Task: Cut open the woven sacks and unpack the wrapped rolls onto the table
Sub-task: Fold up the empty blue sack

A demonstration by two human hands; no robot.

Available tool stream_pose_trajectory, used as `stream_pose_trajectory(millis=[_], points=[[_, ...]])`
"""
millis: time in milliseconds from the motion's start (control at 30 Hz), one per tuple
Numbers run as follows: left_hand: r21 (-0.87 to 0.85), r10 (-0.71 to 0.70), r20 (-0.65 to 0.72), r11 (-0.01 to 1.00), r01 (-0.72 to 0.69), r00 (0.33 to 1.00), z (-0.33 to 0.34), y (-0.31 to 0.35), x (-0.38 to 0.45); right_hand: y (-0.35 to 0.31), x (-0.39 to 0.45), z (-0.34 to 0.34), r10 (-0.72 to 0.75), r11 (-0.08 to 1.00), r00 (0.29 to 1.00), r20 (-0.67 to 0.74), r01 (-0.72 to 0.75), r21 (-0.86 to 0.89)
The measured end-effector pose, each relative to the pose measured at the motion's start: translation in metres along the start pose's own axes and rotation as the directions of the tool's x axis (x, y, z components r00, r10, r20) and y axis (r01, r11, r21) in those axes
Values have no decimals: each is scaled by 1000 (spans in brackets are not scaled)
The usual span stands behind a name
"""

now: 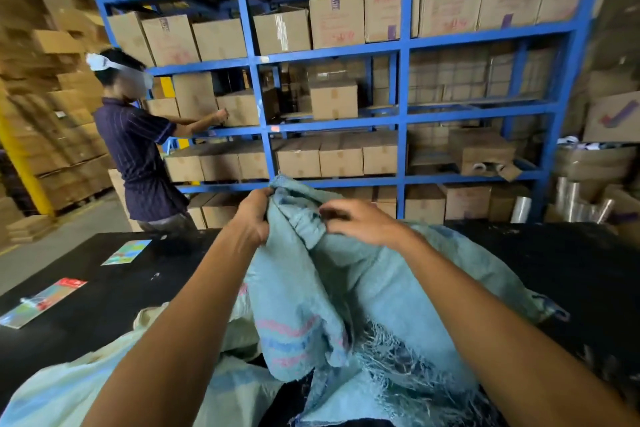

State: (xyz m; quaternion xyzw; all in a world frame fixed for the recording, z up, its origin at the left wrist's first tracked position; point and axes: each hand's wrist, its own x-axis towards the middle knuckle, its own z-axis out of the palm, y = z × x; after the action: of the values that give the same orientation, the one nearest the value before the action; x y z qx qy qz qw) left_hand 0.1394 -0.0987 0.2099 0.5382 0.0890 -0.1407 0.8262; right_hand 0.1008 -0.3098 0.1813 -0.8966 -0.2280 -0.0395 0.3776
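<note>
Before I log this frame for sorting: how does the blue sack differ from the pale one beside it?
The blue woven sack is lifted, its top bunched in the left hand with the right hand on it; the pale sack lies flat, unheld. The blue woven sack has a frayed cut edge and pink stripes; the pale sack looks plain. Both rest on the black table.

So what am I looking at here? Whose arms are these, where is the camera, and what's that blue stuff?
No machine here: these are a person's bare arms, filmed by a camera worn on their head, looking forward and down. The left hand grips the bunched top of a blue woven sack, and the right hand pinches the fabric beside it. The sack's lower edge is frayed. It lies on a black table, with a pale sack at the near left and two colourful flat packets farther left. Behind, another person handles boxes on blue shelves.
</note>
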Motion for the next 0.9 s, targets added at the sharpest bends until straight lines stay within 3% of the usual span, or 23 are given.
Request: stream_pose_trajectory(millis=[33,100,167,233,267,300,333,400,467,500,567,633,667,700,733,800,833,867,900], points=[[-23,1,13,1000,-1,1000,7,0,0,-3,3,8,-27,997,999,23,29,-73],[-37,-2,30,999,3,1000,15,-1,2,1,8,20,-53,989,993,-107,37,-140],[110,34,7,993,-35,999,15,-2,1,12,15,26,-57,994,963,-263,32,-100],[395,264,-140,899,-191,954,8,-4,4,22,20,24,0,993,919,-393,-46,-108],[525,428,-191,805,-277,883,4,-6,4,25,21,21,45,992,895,-445,-93,-85],[574,522,-204,749,-331,828,3,-9,4,28,20,19,82,993,886,-456,-112,-38],[528,552,-193,755,-389,811,4,-10,2,27,17,16,107,994,904,-414,-107,22],[327,516,-201,836,-440,832,10,-7,-1,18,5,16,138,982,984,-110,-122,141],[140,408,-190,911,-387,893,18,-1,-1,8,-6,27,155,958,976,150,-186,217],[59,326,-153,945,-321,933,21,4,-2,9,-7,36,167,960,974,151,-195,200],[-29,171,-96,984,-175,981,24,7,-5,15,-7,50,173,984,985,3,-173,48],[66,133,-133,990,-125,982,20,5,-12,21,-5,51,195,979,966,-166,-201,-17],[166,164,-172,977,-135,971,13,4,-11,22,-6,46,213,977,948,-237,-209,45],[314,253,-228,933,-176,940,3,3,-5,25,-5,39,237,971,922,-306,-211,114],[541,415,-267,811,-221,870,-9,0,2,26,-5,31,251,966,893,-373,-205,159],[912,640,-170,389,-126,749,-26,-10,10,26,-1,20,276,961,840,-466,-226,162],[963,673,-76,241,-121,736,-25,-16,11,25,2,18,285,959,820,-497,-236,159],[967,684,19,174,-188,729,-18,-21,9,24,5,17,287,958,809,-513,-242,154],[936,686,89,190,-296,722,-8,-24,7,23,8,17,286,958,804,-521,-243,151]])
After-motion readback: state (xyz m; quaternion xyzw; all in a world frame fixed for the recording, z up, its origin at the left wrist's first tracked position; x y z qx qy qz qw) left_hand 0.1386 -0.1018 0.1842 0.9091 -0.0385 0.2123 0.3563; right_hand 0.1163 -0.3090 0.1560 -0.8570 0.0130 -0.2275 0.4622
